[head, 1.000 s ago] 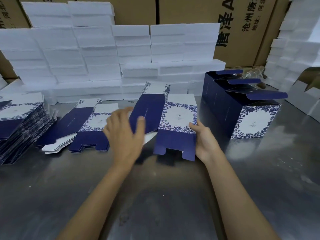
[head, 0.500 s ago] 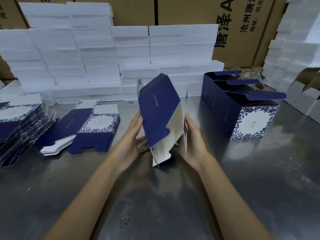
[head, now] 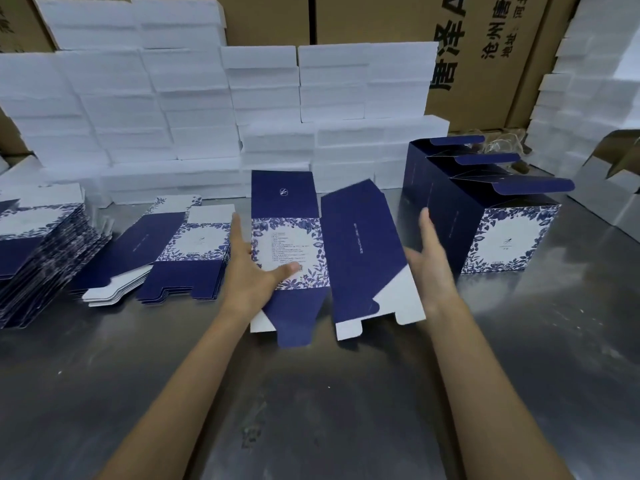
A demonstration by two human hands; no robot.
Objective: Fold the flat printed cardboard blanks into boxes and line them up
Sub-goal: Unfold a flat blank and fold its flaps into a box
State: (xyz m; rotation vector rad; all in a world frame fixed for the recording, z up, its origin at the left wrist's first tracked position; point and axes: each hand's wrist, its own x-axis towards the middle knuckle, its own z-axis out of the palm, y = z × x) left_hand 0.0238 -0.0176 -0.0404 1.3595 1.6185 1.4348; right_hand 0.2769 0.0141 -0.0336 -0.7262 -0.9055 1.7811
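Observation:
I hold a navy and white floral cardboard blank (head: 291,251) upright above the steel table (head: 311,393), partly opened into a sleeve, its floral text panel facing me and a navy side panel angled to the right. My left hand (head: 249,275) grips its left edge, thumb across the floral panel. My right hand (head: 433,268) is flat with straight fingers against the navy panel's right side. Three folded boxes (head: 498,237) stand in a row at the right, top flaps up.
Flat blanks lie in a small pile (head: 187,258) left of my hands, with a taller stack (head: 38,251) at the far left. White foam boxes (head: 173,116) are stacked along the back and right. Brown cartons (head: 485,46) stand behind them.
The blank was picked up off the table, swung upright, and has now spread open between both hands, with the floral text panel turned toward me.

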